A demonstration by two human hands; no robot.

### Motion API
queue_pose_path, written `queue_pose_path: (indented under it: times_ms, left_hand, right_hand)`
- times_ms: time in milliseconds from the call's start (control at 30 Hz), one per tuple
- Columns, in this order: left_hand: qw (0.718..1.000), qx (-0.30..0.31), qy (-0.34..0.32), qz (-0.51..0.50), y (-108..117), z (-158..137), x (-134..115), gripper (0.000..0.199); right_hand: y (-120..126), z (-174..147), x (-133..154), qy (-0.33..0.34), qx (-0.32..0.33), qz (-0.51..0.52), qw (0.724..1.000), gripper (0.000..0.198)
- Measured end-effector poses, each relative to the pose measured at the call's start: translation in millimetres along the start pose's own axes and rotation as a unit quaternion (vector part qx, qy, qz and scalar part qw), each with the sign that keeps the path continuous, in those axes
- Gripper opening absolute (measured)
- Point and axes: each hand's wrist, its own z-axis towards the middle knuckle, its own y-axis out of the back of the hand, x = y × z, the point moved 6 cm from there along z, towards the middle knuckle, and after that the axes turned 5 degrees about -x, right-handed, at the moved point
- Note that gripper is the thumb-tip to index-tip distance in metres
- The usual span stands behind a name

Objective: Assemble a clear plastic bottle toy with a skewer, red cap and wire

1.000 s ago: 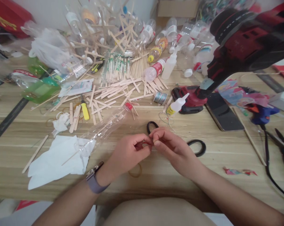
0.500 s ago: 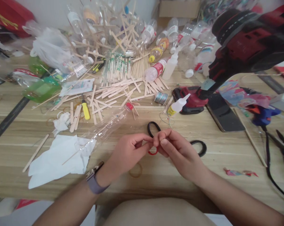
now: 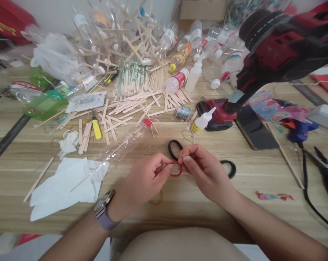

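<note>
My left hand point(image 3: 145, 178) pinches one end of a thin red loop point(image 3: 176, 175), thumb against forefinger. Its other end is pinched in the fingertips of my right hand point(image 3: 207, 174). The loop hangs between the two hands just above the table; whether it is a band or a string I cannot tell. Two black ring handles point(image 3: 169, 149), like those of opened scissors, show on either side of my right hand, which hides the part between them. Beyond my left hand lies a clear plastic bottle point(image 3: 120, 145) with a red cap and a thin stick through it.
White tissue point(image 3: 63, 188) lies at left, near a yellow-handled tool point(image 3: 97, 129). Ahead are a glue bottle point(image 3: 200, 124), a thread spool point(image 3: 183, 112) and many wooden sticks point(image 3: 136, 103). A red power drill point(image 3: 278, 47), a phone point(image 3: 257, 128) and a blue glue gun point(image 3: 299, 132) occupy the right.
My hands have drawn slightly apart, and more of the red loop shows between them. The whole view has shifted a little.
</note>
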Motion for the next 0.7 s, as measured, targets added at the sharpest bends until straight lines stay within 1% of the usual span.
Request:
queue_pose_path:
  times_ms: [133,233,367,500,633,700]
  left_hand:
    - [0.998,0.007,-0.039,0.055,1,-1,-6,0.019]
    - [0.994,0.001,-0.057,0.091,2,-1,-9,0.017]
    - [0.989,-0.021,-0.069,0.126,2,-4,-10,0.014]
    - [0.986,-0.033,-0.091,0.138,-1,-9,-9,0.016]
    - [0.973,-0.051,-0.129,0.185,-6,-12,-8,0.017]
    - [0.968,-0.056,-0.134,0.202,-7,-11,-8,0.017]
  right_hand:
    - [-1,-1,0,0.002,0.009,-0.081,0.997,0.016]
    - [-4,-2,0,-0.006,0.027,-0.107,0.994,0.014]
    - [-8,-3,1,-0.013,0.055,-0.113,0.992,0.013]
    - [-9,-3,0,-0.019,0.062,-0.101,0.993,0.014]
    - [-8,-3,-4,-0.051,0.055,-0.082,0.994,0.014]
    - [-8,-3,-4,-0.07,0.06,-0.076,0.993,0.014]
